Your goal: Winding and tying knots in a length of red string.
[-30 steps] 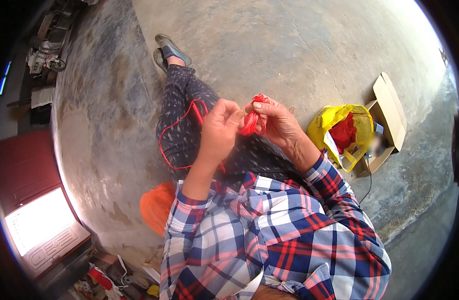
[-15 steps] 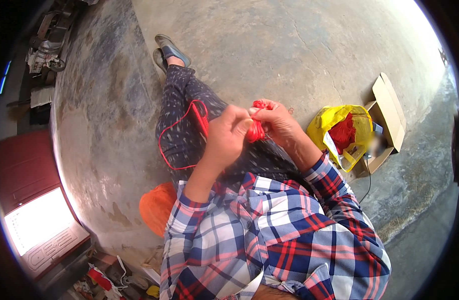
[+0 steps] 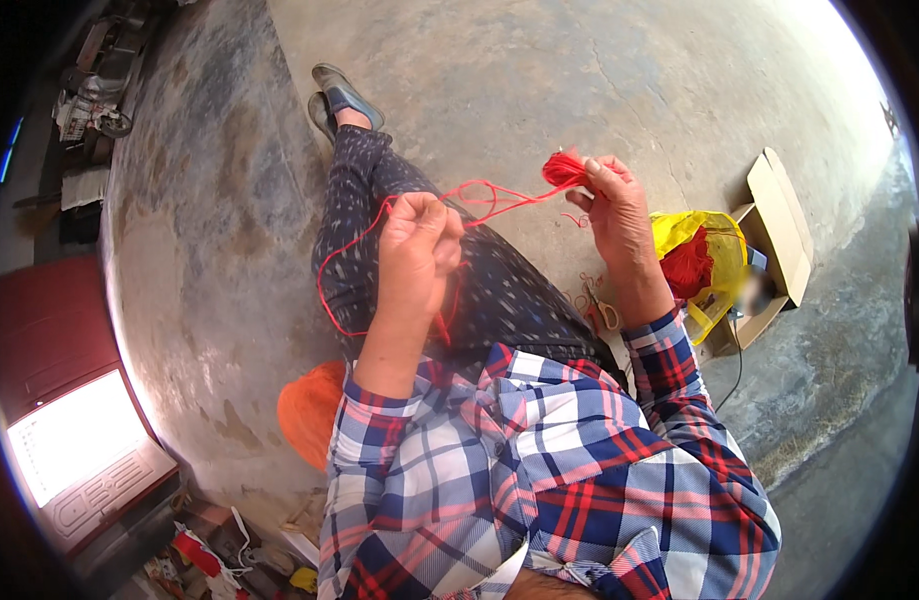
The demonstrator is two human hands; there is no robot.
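Note:
Over my lap, my left hand (image 3: 416, 240) is closed on a red cord (image 3: 509, 203). Strands of it run across to the right, with a loose loop between the hands. A small wound bundle of red cord (image 3: 562, 169) is pinched in the fingertips of my right hand (image 3: 614, 195), which is raised farther right. From the left hand a single strand curves down over the patterned trousers (image 3: 354, 215), and more red cord dangles below that hand. Short red scraps (image 3: 576, 219) lie on the floor beyond my right wrist.
At the right, a yellow bag (image 3: 724, 240) holds more red cord (image 3: 688, 265), beside an open cardboard box (image 3: 779, 225). Scissors (image 3: 605, 316) lie on the floor by my right forearm. Something orange (image 3: 314, 412) is at my left side. A dark red cabinet (image 3: 54, 335) stands far left.
My hands have drawn apart, the right going up and right with the bundle, the left slightly left. Cord now stretches between them. The scissors have come into view.

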